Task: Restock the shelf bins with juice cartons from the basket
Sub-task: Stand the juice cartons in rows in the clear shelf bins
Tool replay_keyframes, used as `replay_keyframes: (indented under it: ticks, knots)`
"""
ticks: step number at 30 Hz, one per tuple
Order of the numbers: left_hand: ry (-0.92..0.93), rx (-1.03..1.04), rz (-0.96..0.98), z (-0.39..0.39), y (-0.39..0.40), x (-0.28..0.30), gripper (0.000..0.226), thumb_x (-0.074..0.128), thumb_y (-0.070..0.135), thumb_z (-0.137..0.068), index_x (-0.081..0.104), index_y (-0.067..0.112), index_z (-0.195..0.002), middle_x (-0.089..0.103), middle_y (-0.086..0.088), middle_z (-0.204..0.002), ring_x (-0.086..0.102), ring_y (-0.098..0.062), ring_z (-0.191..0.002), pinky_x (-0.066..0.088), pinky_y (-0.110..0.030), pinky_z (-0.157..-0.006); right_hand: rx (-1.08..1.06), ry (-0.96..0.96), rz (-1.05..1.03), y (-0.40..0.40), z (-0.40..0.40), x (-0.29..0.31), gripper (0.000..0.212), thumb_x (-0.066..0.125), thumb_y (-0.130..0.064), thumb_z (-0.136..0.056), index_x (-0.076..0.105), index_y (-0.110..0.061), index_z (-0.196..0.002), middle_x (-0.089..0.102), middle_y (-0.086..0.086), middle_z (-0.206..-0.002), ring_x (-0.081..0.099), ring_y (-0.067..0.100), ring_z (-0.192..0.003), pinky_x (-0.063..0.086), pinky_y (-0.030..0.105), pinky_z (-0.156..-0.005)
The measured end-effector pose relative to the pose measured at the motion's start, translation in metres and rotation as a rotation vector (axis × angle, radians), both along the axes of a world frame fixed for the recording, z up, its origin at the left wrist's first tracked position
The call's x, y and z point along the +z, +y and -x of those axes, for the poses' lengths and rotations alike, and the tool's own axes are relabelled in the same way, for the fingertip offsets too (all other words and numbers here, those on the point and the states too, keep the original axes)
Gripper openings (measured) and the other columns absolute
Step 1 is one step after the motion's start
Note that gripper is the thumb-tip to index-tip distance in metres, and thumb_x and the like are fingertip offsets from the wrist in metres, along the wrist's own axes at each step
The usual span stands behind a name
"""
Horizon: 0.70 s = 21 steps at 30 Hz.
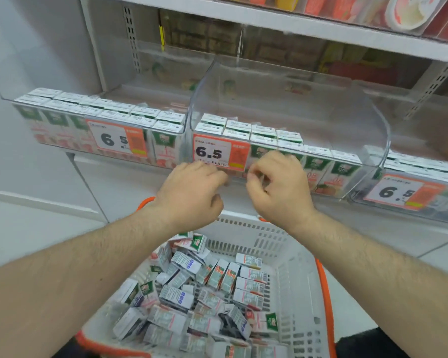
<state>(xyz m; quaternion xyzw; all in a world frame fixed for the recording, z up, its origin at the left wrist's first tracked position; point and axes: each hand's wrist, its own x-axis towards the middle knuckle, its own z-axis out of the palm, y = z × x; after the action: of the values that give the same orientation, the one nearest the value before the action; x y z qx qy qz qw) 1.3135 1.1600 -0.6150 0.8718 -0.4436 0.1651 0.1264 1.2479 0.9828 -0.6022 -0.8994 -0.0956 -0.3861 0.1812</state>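
A white basket point(292, 275) with orange handles sits below me, holding several small juice cartons point(210, 295) in a loose pile. Three clear shelf bins stand in a row: the left bin point(62, 117) is full of upright cartons, the middle bin point(347, 112) has cartons along its front and left, and the right bin point(424, 187) is partly in view. My left hand point(192, 192) and my right hand point(279, 187) hover side by side in front of the middle bin's price label point(212, 151). Both have curled fingers, and neither holds a carton.
Each bin front carries a 6.5 price label. An upper shelf point(295, 24) with red and orange packages hangs over the bins. White wall panels point(23, 60) lie to the left, with grey floor around the basket.
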Motion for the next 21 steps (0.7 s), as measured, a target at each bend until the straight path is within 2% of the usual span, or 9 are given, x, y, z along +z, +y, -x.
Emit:
replay_keyframes:
  ticks: [3,6,8,10,12,15,18,19,21]
  knots:
    - [0.203,0.064,-0.123,0.000,0.010,-0.017,0.026,0.054,0.026,-0.087,0.064,0.025,-0.111,0.065,0.007,-0.110,0.056,-0.020,-0.106,0.043,-0.033,-0.086,0.063,0.219,0.022,0.005,0.017,-0.031,0.025,0.047,-0.024,-0.079,0.063,-0.012,-0.065,0.058,-0.003,-0.065,0.053,0.018,-0.062,0.038,0.029,-0.063]
    - [0.381,0.145,-0.280,-0.006,0.020,-0.043,0.025,0.054,0.027,-0.086,0.061,0.028,-0.110,0.064,0.005,-0.114,0.056,-0.020,-0.103,0.049,-0.033,-0.084,0.044,0.552,0.026,-0.001,0.022,-0.065,0.022,0.051,-0.022,-0.079,0.068,-0.011,-0.069,0.063,0.000,-0.073,0.058,0.022,-0.068,0.047,0.032,-0.064]
    - [0.420,0.167,-0.440,-0.009,0.024,-0.065,0.023,0.053,0.027,-0.087,0.061,0.027,-0.108,0.064,0.002,-0.113,0.056,-0.022,-0.102,0.049,-0.032,-0.082,-0.019,0.745,0.036,-0.010,0.017,-0.089,0.019,0.054,-0.020,-0.083,0.068,-0.012,-0.074,0.063,0.001,-0.080,0.059,0.022,-0.076,0.052,0.037,-0.071]
    - [0.422,0.170,-0.560,-0.009,0.025,-0.089,0.024,0.053,0.027,-0.088,0.062,0.026,-0.110,0.063,0.000,-0.114,0.056,-0.023,-0.103,0.046,-0.034,-0.084,-0.107,0.848,0.002,-0.018,0.013,-0.112,0.018,0.055,-0.016,-0.085,0.064,-0.016,-0.069,0.061,-0.001,-0.078,0.059,0.021,-0.079,0.052,0.036,-0.074]
    - [0.441,0.164,-0.618,-0.007,0.022,-0.117,0.029,0.052,0.024,-0.087,0.062,0.023,-0.115,0.062,-0.002,-0.116,0.055,-0.024,-0.107,0.048,-0.036,-0.088,-0.213,0.938,-0.099,-0.028,0.011,-0.138,0.025,0.053,-0.014,-0.086,0.056,-0.021,-0.062,0.061,-0.004,-0.073,0.061,0.020,-0.079,0.052,0.033,-0.071]
    - [0.470,0.129,-0.682,-0.004,0.013,-0.160,0.034,0.053,0.020,-0.086,0.060,0.020,-0.120,0.059,-0.004,-0.121,0.052,-0.024,-0.115,0.048,-0.041,-0.093,-0.327,1.107,-0.155,-0.043,0.014,-0.180,0.023,0.051,-0.017,-0.088,0.055,-0.023,-0.067,0.067,-0.002,-0.080,0.063,0.018,-0.077,0.055,0.034,-0.071]
    - [0.476,0.101,-0.744,-0.004,0.005,-0.196,0.041,0.056,0.026,-0.088,0.055,0.023,-0.128,0.055,-0.002,-0.128,0.048,-0.023,-0.122,0.044,-0.041,-0.099,-0.382,1.286,-0.164,-0.052,0.019,-0.217,0.013,0.052,-0.017,-0.087,0.065,-0.017,-0.084,0.068,0.004,-0.089,0.063,0.023,-0.084,0.054,0.032,-0.077]
    - [0.490,0.097,-0.752,-0.004,0.004,-0.207,0.044,0.057,0.026,-0.088,0.053,0.023,-0.132,0.054,-0.002,-0.131,0.047,-0.022,-0.123,0.042,-0.041,-0.101,-0.413,1.315,-0.161,-0.054,0.020,-0.229,0.019,0.053,-0.017,-0.086,0.068,-0.016,-0.097,0.069,0.006,-0.098,0.064,0.024,-0.089,0.054,0.032,-0.080]
    - [0.533,0.081,-0.762,-0.005,0.003,-0.227,0.051,0.057,0.022,-0.089,0.047,0.026,-0.139,0.051,0.001,-0.138,0.046,-0.020,-0.127,0.038,-0.041,-0.107,-0.449,1.363,-0.119,-0.056,0.022,-0.250,0.041,0.054,-0.020,-0.085,0.061,-0.026,-0.125,0.064,0.007,-0.120,0.062,0.026,-0.105,0.052,0.035,-0.091]
